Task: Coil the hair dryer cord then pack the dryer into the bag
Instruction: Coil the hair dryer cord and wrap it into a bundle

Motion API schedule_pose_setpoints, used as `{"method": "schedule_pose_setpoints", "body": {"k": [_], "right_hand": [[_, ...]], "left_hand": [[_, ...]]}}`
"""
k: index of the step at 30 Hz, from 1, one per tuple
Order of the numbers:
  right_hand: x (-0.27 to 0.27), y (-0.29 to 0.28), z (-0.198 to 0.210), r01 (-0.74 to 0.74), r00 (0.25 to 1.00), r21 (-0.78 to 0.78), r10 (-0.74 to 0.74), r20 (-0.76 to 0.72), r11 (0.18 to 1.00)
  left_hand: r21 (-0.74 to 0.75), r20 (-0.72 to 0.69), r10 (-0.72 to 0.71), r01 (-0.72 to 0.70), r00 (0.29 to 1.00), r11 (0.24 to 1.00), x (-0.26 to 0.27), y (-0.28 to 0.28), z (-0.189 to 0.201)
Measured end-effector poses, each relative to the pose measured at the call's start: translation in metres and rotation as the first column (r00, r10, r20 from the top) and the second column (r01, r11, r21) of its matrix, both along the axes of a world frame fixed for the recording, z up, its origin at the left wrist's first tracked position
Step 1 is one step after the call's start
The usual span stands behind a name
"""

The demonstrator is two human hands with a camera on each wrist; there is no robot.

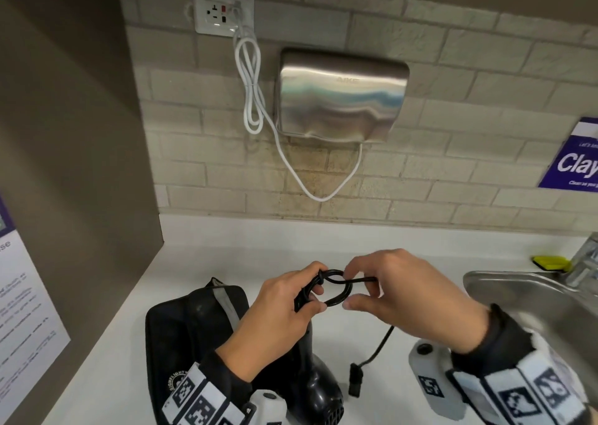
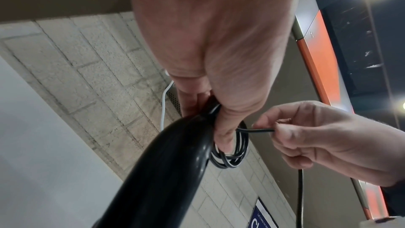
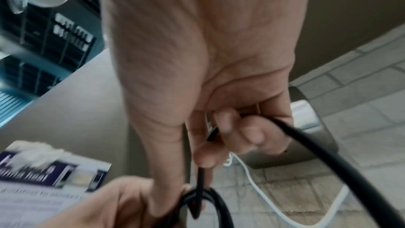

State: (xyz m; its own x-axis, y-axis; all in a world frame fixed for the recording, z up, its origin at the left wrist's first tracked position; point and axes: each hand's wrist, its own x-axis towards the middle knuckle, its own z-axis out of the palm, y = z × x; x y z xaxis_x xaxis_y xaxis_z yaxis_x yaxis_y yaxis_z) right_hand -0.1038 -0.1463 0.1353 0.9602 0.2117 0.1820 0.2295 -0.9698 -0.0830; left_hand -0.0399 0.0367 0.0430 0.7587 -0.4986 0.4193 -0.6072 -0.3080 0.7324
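Head view showed my left hand (image 1: 284, 308) raised over the worktop (image 1: 404, 334), fingers curled round the handle end of the hair dryer (image 1: 318, 389) and round the small coil of black cord (image 1: 333, 290) gathered against it. My right hand (image 1: 398, 292) was level with it, just to the right, thumb and forefinger pinching the cord where it left the coil.

Left wrist view showed the coil as several glossy black loops, with my left thumb (image 2: 225, 138) passing through them and the dryer's handle pressed alongside. Right wrist view, partly blurred, showed the cord running through my curled right fingers (image 3: 228, 124).

The dryer was black and glossy, with a grille at the rear of its body. Its long axis ran from my left hand toward the near edge of the worktop, body end nearest me. The free length of cord hung below my right hand, ending in a black plug (image 1: 356, 379) lying on the worktop. The black bag (image 1: 191, 331) lay on the worktop just left of the dryer.
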Motion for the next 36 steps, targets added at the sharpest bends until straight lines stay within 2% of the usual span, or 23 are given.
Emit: {"method": "schedule_pose_setpoints", "body": {"k": [3, 5, 8, 11, 18, 22, 27, 33, 36], "right_hand": [[0.010, 0.010, -0.011, -0.001, 0.998, -0.204, 0.013, 0.059, 0.979], [0.014, 0.009, -0.018, -0.056, 0.990, -0.185, 0.078, 0.114, 0.981], [0.020, 0.001, -0.026, -0.176, 0.977, 0.055, 0.168, 0.132, 0.983], [0.026, -0.001, -0.037, -0.205, 0.977, 0.332, 0.172, 0.126, 0.921], [0.032, 0.010, -0.061, -0.175, 0.975, 0.583, 0.057, 0.216, 0.793], [0.032, 0.014, -0.065, -0.201, 0.965, 0.601, 0.052, 0.256, 0.774], [0.029, 0.013, -0.062, -0.207, 0.967, 0.623, 0.063, 0.246, 0.754], [0.028, 0.011, -0.054, -0.267, 0.940, 0.511, 0.103, 0.327, 0.817], [0.030, 0.012, -0.053, -0.283, 0.932, 0.473, 0.123, 0.340, 0.835]], "left_hand": [[0.008, 0.015, 0.000, 0.000, 1.000, 1.000, -0.001, 0.000, -0.001], [0.004, 0.025, -0.002, 0.002, 1.000, 1.000, -0.002, 0.001, -0.002], [-0.013, 0.047, 0.004, -0.004, 0.999, 1.000, -0.004, 0.003, -0.004], [-0.041, 0.039, 0.012, -0.010, 0.999, 0.999, -0.008, 0.001, -0.007], [-0.098, -0.019, 0.027, -0.029, 0.999, 0.995, -0.016, -0.012, -0.020], [-0.201, -0.019, 0.106, -0.107, 0.994, 0.974, -0.018, -0.021, -0.027], [-0.231, 0.048, 0.207, -0.191, 0.977, 0.954, -0.014, -0.027, -0.033], [-0.131, 0.186, 0.259, -0.237, 0.948, 0.963, -0.009, -0.032, -0.036], [-0.115, 0.197, 0.239, -0.219, 0.951, 0.969, -0.008, -0.031, -0.033]]}}
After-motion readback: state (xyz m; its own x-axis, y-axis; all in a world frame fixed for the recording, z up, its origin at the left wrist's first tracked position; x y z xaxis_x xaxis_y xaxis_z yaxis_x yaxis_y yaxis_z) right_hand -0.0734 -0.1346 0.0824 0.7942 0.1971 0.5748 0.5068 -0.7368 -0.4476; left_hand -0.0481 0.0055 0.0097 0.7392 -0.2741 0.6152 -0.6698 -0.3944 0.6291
